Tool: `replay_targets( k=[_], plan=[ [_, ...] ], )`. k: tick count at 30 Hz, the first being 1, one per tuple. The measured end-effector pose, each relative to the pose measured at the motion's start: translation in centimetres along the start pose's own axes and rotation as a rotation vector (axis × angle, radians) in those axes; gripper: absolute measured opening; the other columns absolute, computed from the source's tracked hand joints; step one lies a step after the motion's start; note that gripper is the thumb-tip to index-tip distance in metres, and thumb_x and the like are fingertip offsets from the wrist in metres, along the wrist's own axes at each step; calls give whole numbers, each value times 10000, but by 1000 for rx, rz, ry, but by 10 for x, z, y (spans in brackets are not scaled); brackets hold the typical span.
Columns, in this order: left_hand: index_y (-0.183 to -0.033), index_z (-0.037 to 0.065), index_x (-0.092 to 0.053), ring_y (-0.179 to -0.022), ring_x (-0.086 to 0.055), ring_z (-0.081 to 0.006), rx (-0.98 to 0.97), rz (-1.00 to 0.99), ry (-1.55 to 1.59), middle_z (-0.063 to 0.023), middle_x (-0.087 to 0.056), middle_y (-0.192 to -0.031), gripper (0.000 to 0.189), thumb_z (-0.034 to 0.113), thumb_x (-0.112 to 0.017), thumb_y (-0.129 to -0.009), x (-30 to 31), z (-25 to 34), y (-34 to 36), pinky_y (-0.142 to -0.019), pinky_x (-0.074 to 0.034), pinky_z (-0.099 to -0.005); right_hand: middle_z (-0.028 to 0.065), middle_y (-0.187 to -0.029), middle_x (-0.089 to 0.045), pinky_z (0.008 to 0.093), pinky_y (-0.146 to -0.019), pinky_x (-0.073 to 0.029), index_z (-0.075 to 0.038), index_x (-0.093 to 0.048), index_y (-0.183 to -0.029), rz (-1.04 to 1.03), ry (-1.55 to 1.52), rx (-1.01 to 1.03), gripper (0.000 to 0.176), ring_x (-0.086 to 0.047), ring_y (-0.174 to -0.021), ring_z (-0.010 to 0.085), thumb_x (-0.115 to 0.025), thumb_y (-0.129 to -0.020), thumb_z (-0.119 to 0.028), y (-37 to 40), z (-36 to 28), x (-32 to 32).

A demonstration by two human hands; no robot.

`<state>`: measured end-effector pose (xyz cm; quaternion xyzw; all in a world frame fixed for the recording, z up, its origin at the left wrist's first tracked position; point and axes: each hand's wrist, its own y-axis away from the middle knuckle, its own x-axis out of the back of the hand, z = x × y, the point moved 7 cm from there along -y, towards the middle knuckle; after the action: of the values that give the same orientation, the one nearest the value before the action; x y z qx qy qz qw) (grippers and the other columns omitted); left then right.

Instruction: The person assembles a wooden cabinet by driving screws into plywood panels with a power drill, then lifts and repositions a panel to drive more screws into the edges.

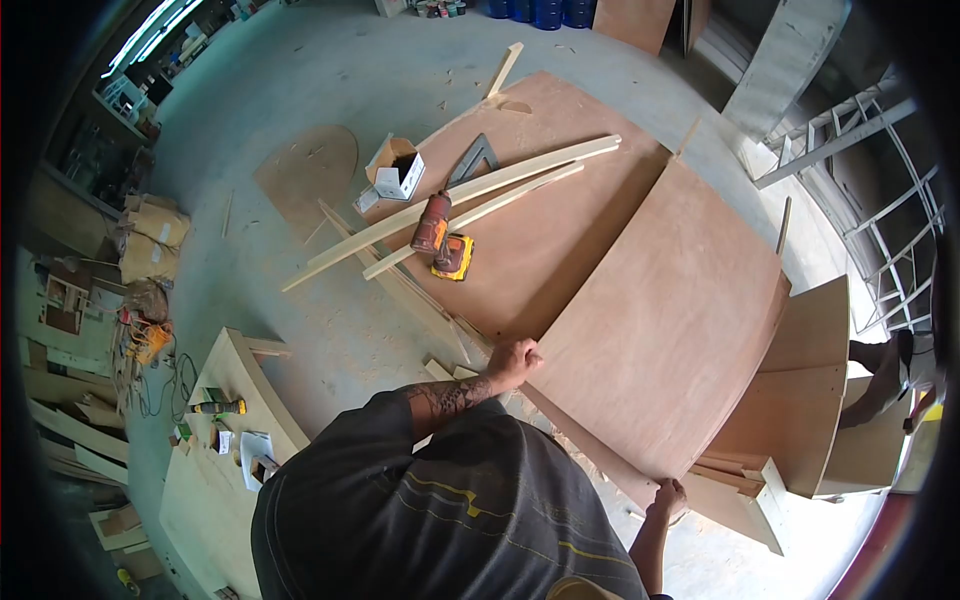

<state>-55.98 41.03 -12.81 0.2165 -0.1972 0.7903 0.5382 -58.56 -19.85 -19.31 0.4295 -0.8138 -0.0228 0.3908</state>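
Note:
A reddish plywood panel lies in front of me over a larger plywood sheet. My left hand is closed at the panel's near left corner. Around its near right corner the fingers of my right hand are wrapped. A red-and-yellow cordless drill rests on the larger sheet beyond my left hand, against long wooden strips. Farther off on that sheet are a grey triangular square and an opened cardboard box.
Curved plywood pieces stand at the right, near another person's leg. A pale workbench with a screwdriver-like tool is at the left. Scrap wood and a metal frame line the sides.

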Motion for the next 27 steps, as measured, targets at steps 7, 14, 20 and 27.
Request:
replay_targets(
  k=[7,14,20,27],
  plan=[
    [-844,18,-585,-812,-671,-419,-11,-247,-67,-204,-651,-815,231,198,-723,-888,-2,-1,-10,-748,-513,-527,19,-666,-646,309,-480,-390,21,-782,-926,22,-13,-182,103,-504,-534,99,-737,-861,-45,1,-7,7],
    [-1019,-3,-605,-935,-689,-453,3,-484,-97,-248,-689,-962,197,183,-627,-959,1,5,-16,-828,-554,-556,73,-789,-729,299,-532,-507,21,-779,-990,98,32,-171,146,-619,-612,130,-808,-921,-104,20,-22,10],
    [-1002,-9,-595,-888,-689,-466,-42,-474,-66,-257,-686,-911,190,173,-625,-956,5,5,-19,-800,-555,-554,74,-793,-732,280,-554,-544,37,-776,-989,59,-17,-207,141,-653,-640,135,-811,-878,-44,20,-21,9],
    [-1016,-11,-584,-880,-697,-476,64,-528,-4,-277,-692,-886,203,157,-653,-925,3,-4,-24,-771,-549,-563,69,-760,-717,279,-550,-542,30,-758,-931,61,-96,-214,94,-634,-604,138,-802,-854,0,23,-20,10]
  ],
)
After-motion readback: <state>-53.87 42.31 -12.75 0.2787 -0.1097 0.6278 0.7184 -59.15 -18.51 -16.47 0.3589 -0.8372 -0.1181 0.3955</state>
